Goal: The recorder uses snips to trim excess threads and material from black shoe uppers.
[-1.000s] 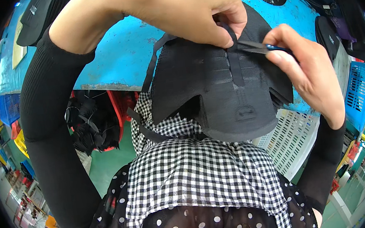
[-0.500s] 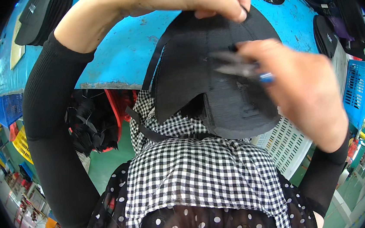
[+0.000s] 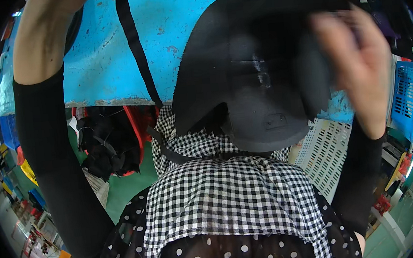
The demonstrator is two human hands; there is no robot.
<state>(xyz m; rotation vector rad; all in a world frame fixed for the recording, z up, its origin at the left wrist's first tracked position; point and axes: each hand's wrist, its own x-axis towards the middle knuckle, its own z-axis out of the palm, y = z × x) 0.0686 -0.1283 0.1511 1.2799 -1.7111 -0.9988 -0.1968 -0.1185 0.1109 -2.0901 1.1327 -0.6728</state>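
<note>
A black fabric piece (image 3: 202, 75) with a rounded outline and a notch in its near edge lies over the table's front edge, above my lap. Its raised right part is smeared by motion. My right hand (image 3: 360, 61) is at that right side, its fingers blurred, so whether it grips the fabric does not show. No snips can be made out there now. At the top left, my left hand (image 3: 65, 1) runs out past the upper edge, fingers hidden. A black strap (image 3: 135, 42) hangs down across the table between that arm and the fabric piece.
The worn blue table (image 3: 108, 69) stretches ahead. Below its edge on the left is a red bin (image 3: 134, 123) with black scraps (image 3: 107, 142). A white perforated basket (image 3: 323, 148) stands right of my lap, with a blue basket (image 3: 405, 97) farther right. Dark items crowd the upper right.
My left hand has moved up and left, off the fabric piece. My right hand has gone up and right, and the snips no longer show. The fabric piece's right part has lifted.
</note>
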